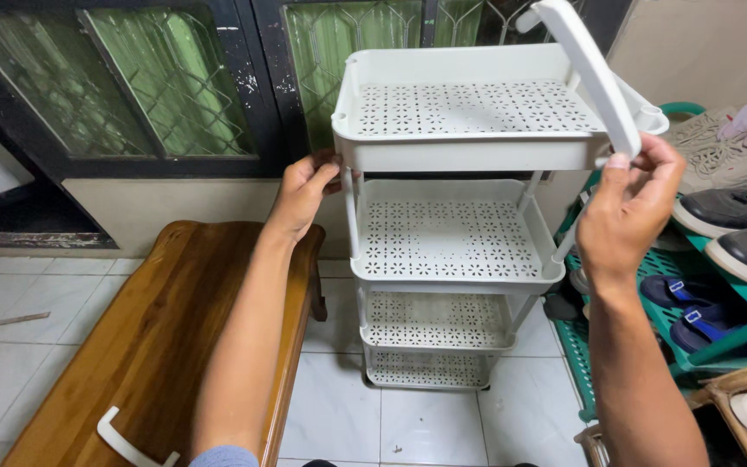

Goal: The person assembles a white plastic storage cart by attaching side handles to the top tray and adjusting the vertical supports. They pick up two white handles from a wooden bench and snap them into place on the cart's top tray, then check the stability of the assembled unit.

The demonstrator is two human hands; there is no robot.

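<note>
A white plastic rack with several perforated shelves (pixel 451 246) stands on the tiled floor in front of me. My left hand (pixel 304 186) grips the left corner of its top tray (pixel 469 156). My right hand (pixel 628 203) holds the lower end of a white plastic handle bar (pixel 590 69), which slants up over the tray's right edge. A second white handle piece (pixel 127 441) lies on the wooden bench at the lower left.
A brown wooden bench (pixel 157 346) runs along the left. A green shoe rack (pixel 719 303) with shoes and sandals stands at the right, a wicker basket (pixel 737 389) below it. Dark-framed windows with green glass (pixel 166 78) are behind.
</note>
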